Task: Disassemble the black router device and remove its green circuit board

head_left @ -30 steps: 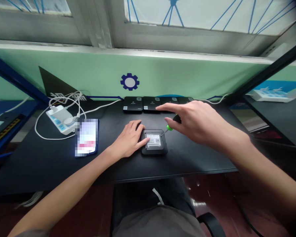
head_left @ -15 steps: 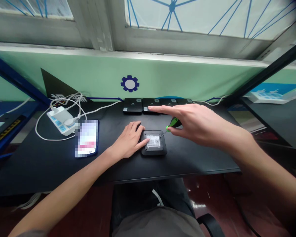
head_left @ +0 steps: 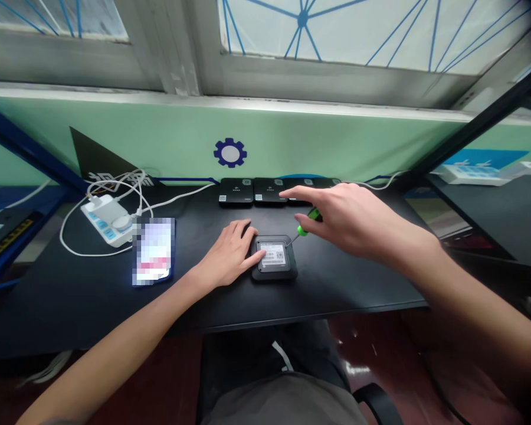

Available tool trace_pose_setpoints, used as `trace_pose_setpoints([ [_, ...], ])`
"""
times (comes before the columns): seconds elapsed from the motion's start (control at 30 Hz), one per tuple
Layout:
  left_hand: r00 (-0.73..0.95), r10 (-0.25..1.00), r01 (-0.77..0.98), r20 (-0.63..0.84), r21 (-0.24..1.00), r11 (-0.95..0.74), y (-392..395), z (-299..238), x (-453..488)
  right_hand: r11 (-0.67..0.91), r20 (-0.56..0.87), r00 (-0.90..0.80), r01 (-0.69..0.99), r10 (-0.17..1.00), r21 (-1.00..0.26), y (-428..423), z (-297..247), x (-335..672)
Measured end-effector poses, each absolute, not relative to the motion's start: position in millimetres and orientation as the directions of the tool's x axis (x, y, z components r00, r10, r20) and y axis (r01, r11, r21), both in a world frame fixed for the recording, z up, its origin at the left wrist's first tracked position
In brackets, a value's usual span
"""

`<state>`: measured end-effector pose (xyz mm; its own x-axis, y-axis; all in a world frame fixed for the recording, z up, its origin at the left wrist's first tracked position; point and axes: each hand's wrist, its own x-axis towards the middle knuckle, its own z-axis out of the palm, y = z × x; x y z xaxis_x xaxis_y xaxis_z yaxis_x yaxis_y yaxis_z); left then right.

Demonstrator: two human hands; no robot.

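A small black box (head_left: 274, 258) with a white label lies bottom-up on the black table (head_left: 345, 277). My left hand (head_left: 228, 254) rests flat against its left side, fingers on its edge, steadying it. My right hand (head_left: 347, 218) grips a screwdriver (head_left: 307, 221) with a green and black handle, forefinger stretched out. The tip of the blade meets the box's far right corner.
A row of like black boxes (head_left: 253, 192) stands along the back wall. A lit phone (head_left: 153, 251) lies left of my hand, with a white power strip (head_left: 108, 219) and coiled white cables behind it. A chair and dark red floor show below the table edge.
My right hand with the screwdriver has shifted slightly, the forefinger swinging left and back. My left hand and the box have stayed put. The view tilted a little.
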<state>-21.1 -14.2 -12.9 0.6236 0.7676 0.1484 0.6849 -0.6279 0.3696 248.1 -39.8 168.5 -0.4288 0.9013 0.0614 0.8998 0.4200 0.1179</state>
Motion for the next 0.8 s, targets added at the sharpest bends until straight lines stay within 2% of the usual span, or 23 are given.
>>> trace_pose_setpoints([
  [0.2,0.624,0.768,0.684,0.141,0.378,-0.625,-13.7,-12.5,-21.5,0.496,0.044,-0.497,0.868,0.867,0.029,-42.9,172.1,251.2],
  [0.4,0.627,0.767,0.689,0.137,0.362,-0.628,-14.3,-11.6,-21.3,0.504,-0.012,-0.505,0.862,0.863,-0.043,-42.7,176.2,252.4],
  [0.67,0.631,0.762,0.676,0.148,0.378,-0.633,-13.9,-11.5,-21.5,0.536,0.016,-0.535,0.844,0.844,-0.034,-41.5,173.8,257.2],
  [0.8,0.627,0.765,0.676,0.15,0.384,-0.629,-13.9,-11.9,-21.7,0.528,-0.014,-0.528,0.849,0.849,0.022,-42.6,175.5,254.3],
])
